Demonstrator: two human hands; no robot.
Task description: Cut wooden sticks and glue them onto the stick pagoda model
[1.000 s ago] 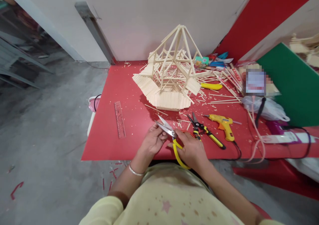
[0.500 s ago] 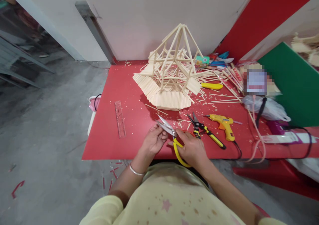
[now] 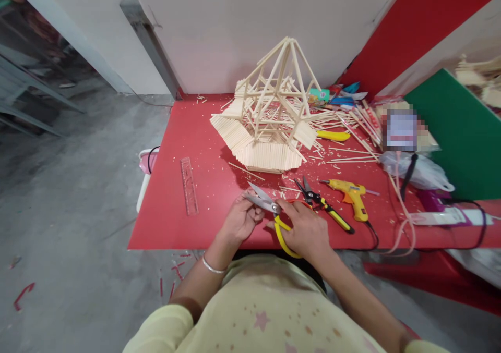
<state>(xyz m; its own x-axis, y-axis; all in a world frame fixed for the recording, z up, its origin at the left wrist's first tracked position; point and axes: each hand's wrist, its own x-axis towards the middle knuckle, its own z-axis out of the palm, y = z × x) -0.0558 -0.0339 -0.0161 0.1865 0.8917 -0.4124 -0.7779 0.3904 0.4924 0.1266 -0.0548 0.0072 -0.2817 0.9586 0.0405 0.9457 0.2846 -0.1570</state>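
Observation:
My right hand is closed round the yellow handles of a pair of scissors, whose blades are parted and point up and left. At the blades' tips, my left hand is closed with thumb and fingers pinched. What it pinches, if anything, is too small to make out. Beyond both hands stands a model of thin wooden sticks, with slatted roof panels below an open, peaked frame. Black-and-yellow pruning shears lie just right of the scissors.
On the red table, a clear ruler lies to the left and a yellow glue gun to the right. Loose sticks and clippings surround the model. A plastic bag and a green board are at the far right.
The scissors' blades have tilted slightly and sit a little lower and to the right. My right hand has shifted slightly right; the left hand stays at the blade tips.

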